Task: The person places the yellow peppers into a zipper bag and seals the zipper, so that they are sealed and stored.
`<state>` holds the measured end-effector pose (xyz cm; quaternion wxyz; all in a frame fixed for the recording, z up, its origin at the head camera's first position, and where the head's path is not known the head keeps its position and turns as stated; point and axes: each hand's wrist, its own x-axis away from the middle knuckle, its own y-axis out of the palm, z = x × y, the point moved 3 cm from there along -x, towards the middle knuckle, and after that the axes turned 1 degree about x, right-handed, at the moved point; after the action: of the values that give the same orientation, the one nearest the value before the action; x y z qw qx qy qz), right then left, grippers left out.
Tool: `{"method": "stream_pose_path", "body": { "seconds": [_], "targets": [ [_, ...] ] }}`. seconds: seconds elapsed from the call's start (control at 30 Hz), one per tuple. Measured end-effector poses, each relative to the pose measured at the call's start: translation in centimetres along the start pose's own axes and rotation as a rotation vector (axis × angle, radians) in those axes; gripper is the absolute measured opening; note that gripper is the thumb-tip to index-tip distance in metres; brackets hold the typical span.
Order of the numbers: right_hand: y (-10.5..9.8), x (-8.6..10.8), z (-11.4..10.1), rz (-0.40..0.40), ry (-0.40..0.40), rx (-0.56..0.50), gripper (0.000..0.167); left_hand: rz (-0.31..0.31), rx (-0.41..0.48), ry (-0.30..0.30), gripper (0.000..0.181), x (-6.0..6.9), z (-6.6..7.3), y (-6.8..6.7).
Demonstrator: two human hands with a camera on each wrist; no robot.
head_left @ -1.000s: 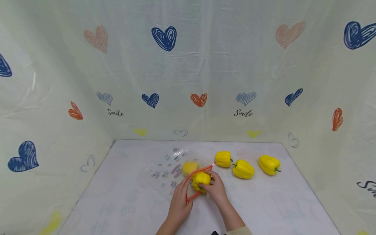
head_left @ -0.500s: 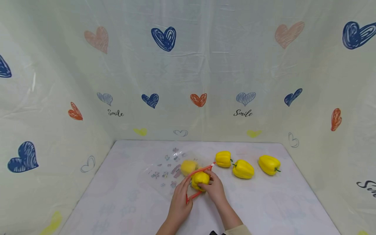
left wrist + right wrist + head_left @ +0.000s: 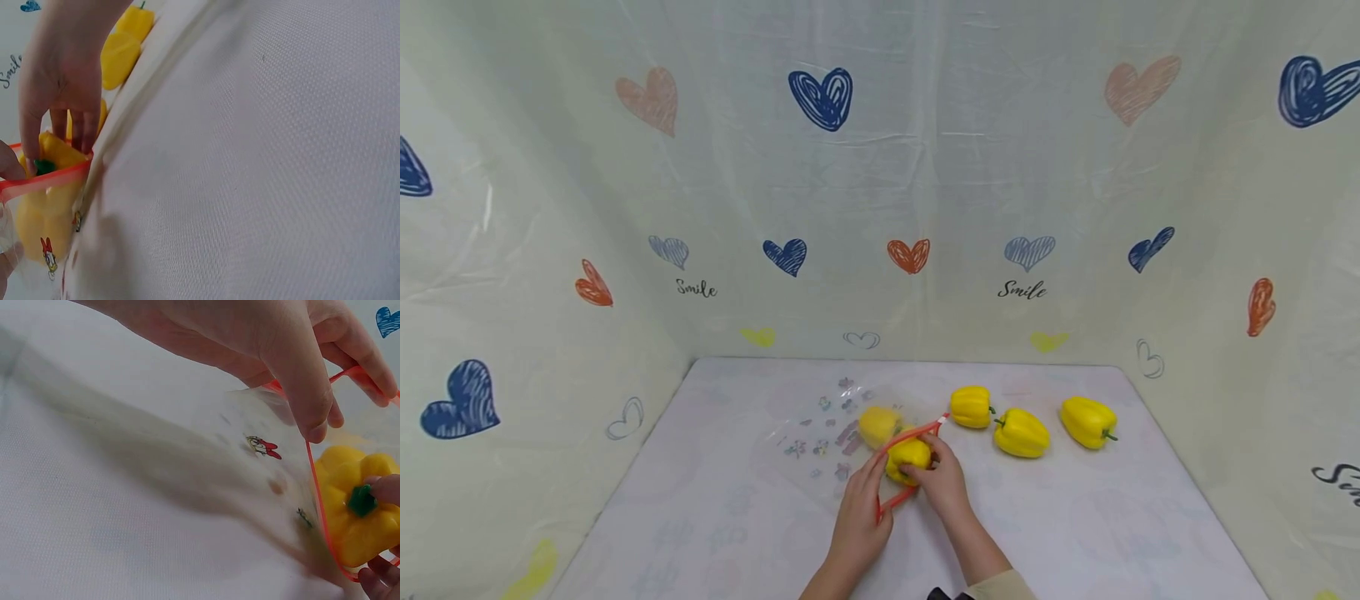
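Note:
My right hand (image 3: 946, 483) holds a yellow bell pepper (image 3: 908, 460) in the mouth of a clear plastic bag (image 3: 808, 475) with a red rim and cartoon prints. In the right wrist view, the pepper's green stem (image 3: 362, 500) faces out of the opening, with the thumb on it. My left hand (image 3: 859, 517) grips the bag by its red rim (image 3: 315, 487), keeping the mouth spread. Another yellow bell pepper (image 3: 876, 425) lies deeper inside, seen through the plastic. The fingers behind the held pepper are partly hidden.
To the right of the bag, three more yellow bell peppers lie on the white-covered table (image 3: 715, 517): a near-upright one (image 3: 971, 407), a tilted one (image 3: 1022, 432) and one farther right (image 3: 1088, 422). A heart-printed curtain (image 3: 880, 183) encloses the back and sides.
The right hand has pushed its pepper slightly left, farther into the bag. The pepper inside has shifted left and a little away. The left hand stays nearly still at the rim.

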<state>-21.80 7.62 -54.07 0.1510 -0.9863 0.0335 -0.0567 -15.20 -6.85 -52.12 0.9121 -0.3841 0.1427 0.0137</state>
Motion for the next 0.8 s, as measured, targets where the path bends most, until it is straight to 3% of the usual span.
{"method": "stream_pose_path", "body": {
  "seconds": [0.23,0.57,0.8],
  "targets": [
    [0.36,-0.22,-0.05,0.011,0.009,0.001,0.061,0.033,0.000,0.051,0.074,0.09,-0.11,0.12],
    [0.55,-0.29,0.50,0.038,-0.033,0.056,0.058,0.008,0.001,0.023,0.075,0.09,-0.08,0.19],
    [0.37,-0.21,0.69,0.018,-0.042,0.043,0.063,0.028,-0.001,0.021,0.075,0.03,-0.14,0.15]
  ]
}}
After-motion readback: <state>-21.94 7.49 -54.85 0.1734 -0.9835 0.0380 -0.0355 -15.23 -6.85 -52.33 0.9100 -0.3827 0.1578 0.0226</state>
